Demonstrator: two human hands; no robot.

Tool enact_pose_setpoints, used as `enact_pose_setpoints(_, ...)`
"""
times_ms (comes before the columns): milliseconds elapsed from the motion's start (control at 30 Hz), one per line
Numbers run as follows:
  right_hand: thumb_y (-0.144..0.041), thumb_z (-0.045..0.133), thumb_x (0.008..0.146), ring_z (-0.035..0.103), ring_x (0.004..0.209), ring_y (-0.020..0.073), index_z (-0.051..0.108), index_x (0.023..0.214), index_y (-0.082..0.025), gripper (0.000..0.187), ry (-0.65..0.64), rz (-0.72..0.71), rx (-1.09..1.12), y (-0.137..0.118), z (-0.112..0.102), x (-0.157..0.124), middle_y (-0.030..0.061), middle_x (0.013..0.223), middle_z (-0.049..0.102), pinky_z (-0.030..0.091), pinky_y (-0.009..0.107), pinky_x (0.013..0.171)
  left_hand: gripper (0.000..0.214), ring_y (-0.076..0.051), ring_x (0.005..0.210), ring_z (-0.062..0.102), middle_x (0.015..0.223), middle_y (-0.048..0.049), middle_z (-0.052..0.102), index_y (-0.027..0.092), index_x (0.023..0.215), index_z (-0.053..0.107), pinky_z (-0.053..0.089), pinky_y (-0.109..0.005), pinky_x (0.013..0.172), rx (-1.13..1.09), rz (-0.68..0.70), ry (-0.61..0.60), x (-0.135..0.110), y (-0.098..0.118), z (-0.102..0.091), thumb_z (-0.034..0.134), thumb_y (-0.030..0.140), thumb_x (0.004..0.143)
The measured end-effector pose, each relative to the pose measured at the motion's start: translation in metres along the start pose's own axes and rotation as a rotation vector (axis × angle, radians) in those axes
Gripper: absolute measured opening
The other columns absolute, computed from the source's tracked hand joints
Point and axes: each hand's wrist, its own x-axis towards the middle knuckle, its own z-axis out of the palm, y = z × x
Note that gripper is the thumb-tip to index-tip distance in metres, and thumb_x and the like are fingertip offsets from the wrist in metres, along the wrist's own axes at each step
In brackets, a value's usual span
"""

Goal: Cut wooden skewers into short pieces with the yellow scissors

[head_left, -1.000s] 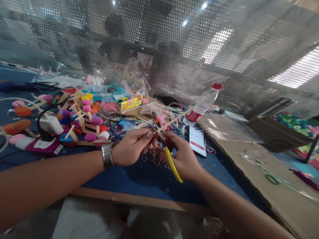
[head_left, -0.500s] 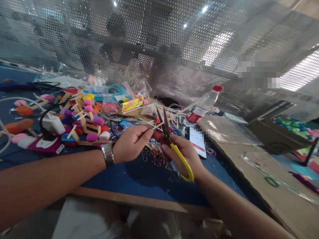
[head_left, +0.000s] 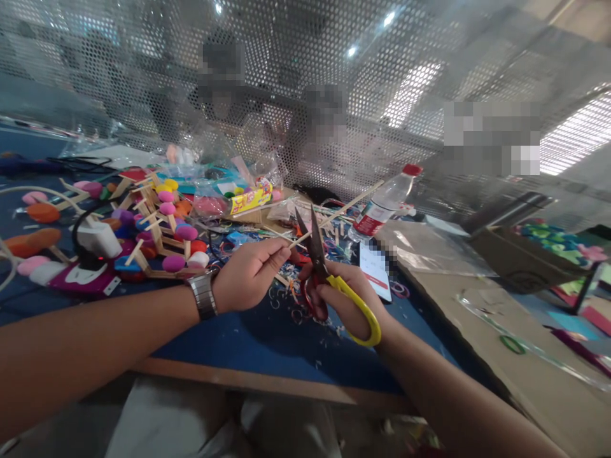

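Between the thumb and fingers of my left hand (head_left: 251, 273) is the near end of a thin wooden stick (head_left: 353, 201), which slants up to the right. My right hand (head_left: 356, 296) grips a pair of scissors (head_left: 317, 245), with one yellow handle loop and one red. The blades point away from me, parted in a narrow V. The stick crosses the blades; whether they touch it I cannot tell. Below the hands, small clippings and coloured rubber bands (head_left: 291, 286) lie scattered on the blue tabletop (head_left: 214, 343).
Wooden stick pieces with coloured pompoms (head_left: 174, 263) and a purple power strip (head_left: 88, 280) lie left. A water bottle (head_left: 384, 203) and a phone (head_left: 375, 270) are on the right, by a cardboard sheet (head_left: 443, 305). A perforated metal screen (head_left: 286, 83) stands behind.
The scissors' handles have spread wider apart, and the blades have opened slightly. My left hand still holds the stick in nearly the same place. The view has shifted slightly.
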Motion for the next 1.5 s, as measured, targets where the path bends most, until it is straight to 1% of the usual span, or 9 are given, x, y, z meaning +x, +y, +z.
enact_pose_setpoints(200,-0.022,0.052,0.067,0.047,0.038,0.0100,0.059,0.090,-0.018,0.024,-0.079,0.006,0.149,0.002,0.000,0.001,-0.0082,0.050,0.050,0.039,0.023,0.039,0.030,-0.013,0.061,0.049,0.061,0.0027,0.050,0.017,0.087,0.061,0.040,-0.025,0.062,-0.052,0.001,0.023,-0.001,-0.001,0.001,0.038,0.029,0.102)
enact_pose_setpoints(367,-0.023,0.055,0.070,0.047,0.038,0.0089,0.057,0.093,-0.018,0.023,-0.136,0.023,0.272,0.008,-0.002,0.000,-0.0075,0.054,0.051,0.038,0.022,0.039,0.032,-0.013,0.062,0.051,0.064,0.0014,0.054,0.017,0.090,0.061,0.041,-0.025,0.062,-0.089,-0.007,0.017,-0.001,-0.002,0.000,0.037,0.033,0.103)
enact_pose_setpoints(533,-0.026,0.055,0.075,0.044,0.036,0.0074,0.056,0.093,-0.018,0.020,-0.271,0.083,0.438,0.013,0.002,-0.002,-0.0075,0.056,0.050,0.036,0.020,0.036,0.038,-0.011,0.059,0.048,0.071,-0.0001,0.059,0.017,0.086,0.060,0.039,-0.024,0.060,-0.180,0.056,-0.100,-0.002,-0.006,0.005,0.034,0.038,0.104)
enact_pose_setpoints(667,-0.024,0.055,0.073,0.044,0.036,0.0070,0.055,0.092,-0.020,0.020,-0.200,0.067,0.452,0.013,0.002,0.001,-0.0081,0.056,0.050,0.035,0.019,0.036,0.035,-0.010,0.053,0.039,0.061,0.0041,0.047,0.017,0.089,0.058,0.035,-0.023,0.053,-0.267,-0.038,-0.018,-0.003,-0.011,0.009,0.037,0.040,0.103)
enact_pose_setpoints(767,-0.022,0.055,0.069,0.044,0.034,0.0078,0.056,0.092,-0.019,0.023,-0.122,0.059,0.386,0.011,-0.001,0.006,-0.0090,0.052,0.050,0.036,0.020,0.035,0.033,-0.010,0.051,0.034,0.058,0.0059,0.038,0.017,0.089,0.056,0.030,-0.023,0.048,-0.365,-0.077,-0.008,-0.003,-0.014,0.012,0.038,0.041,0.103)
enact_pose_setpoints(867,-0.020,0.053,0.066,0.045,0.033,0.0090,0.058,0.093,-0.018,0.028,-0.035,0.052,0.242,0.007,-0.001,0.008,-0.0095,0.048,0.050,0.036,0.021,0.035,0.032,-0.010,0.052,0.034,0.061,0.0057,0.037,0.018,0.086,0.053,0.029,-0.023,0.048,-0.484,-0.086,0.003,-0.002,-0.014,0.013,0.040,0.042,0.102)
enact_pose_setpoints(1033,-0.020,0.052,0.064,0.045,0.034,0.0085,0.062,0.095,-0.017,0.033,0.022,0.084,0.108,0.006,-0.001,0.007,-0.0097,0.053,0.049,0.036,0.021,0.036,0.030,-0.009,0.056,0.045,0.068,0.0015,0.050,0.017,0.084,0.055,0.041,-0.023,0.052,-0.628,-0.110,0.038,0.002,-0.013,0.011,0.046,0.041,0.100)
enact_pose_setpoints(1333,-0.023,0.053,0.068,0.044,0.045,0.0092,0.068,0.094,-0.016,0.031,0.040,-0.043,-0.193,0.013,-0.002,0.011,-0.0061,0.057,0.049,0.033,0.023,0.045,0.021,-0.010,0.055,0.061,0.076,-0.0019,0.066,0.013,0.084,0.064,0.054,-0.024,0.056,-0.896,-0.445,0.124,0.008,-0.021,0.012,0.066,0.034,0.087)
enact_pose_setpoints(1500,-0.026,0.053,0.067,0.045,0.055,0.0125,0.070,0.091,-0.015,0.031,0.071,-0.053,-0.343,0.013,-0.005,0.012,-0.0031,0.061,0.052,0.035,0.025,0.052,0.022,-0.010,0.056,0.065,0.078,-0.0041,0.071,0.012,0.083,0.065,0.056,-0.022,0.057,-0.907,-0.507,0.076,0.008,-0.016,0.011,0.068,0.033,0.086)
